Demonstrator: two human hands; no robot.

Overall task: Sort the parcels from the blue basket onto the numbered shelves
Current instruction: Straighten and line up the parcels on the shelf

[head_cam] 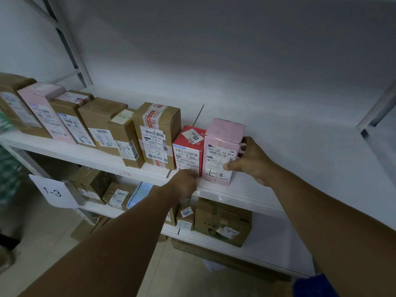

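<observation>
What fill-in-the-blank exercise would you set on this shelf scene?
The right hand grips the tall pink cardboard box, hand-marked ____.
The left hand reaches the base of the small red cardboard box, standing on the pink box's ____ side.
The white paper sign hanging lower left reads ____.
Missing: 1-2; left; 1-3.

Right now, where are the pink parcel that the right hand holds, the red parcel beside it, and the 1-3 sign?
pink parcel (220, 157): head view, white front label.
red parcel (188, 156): head view, white front label.
1-3 sign (53, 191): head view, middle of the paper.
</observation>
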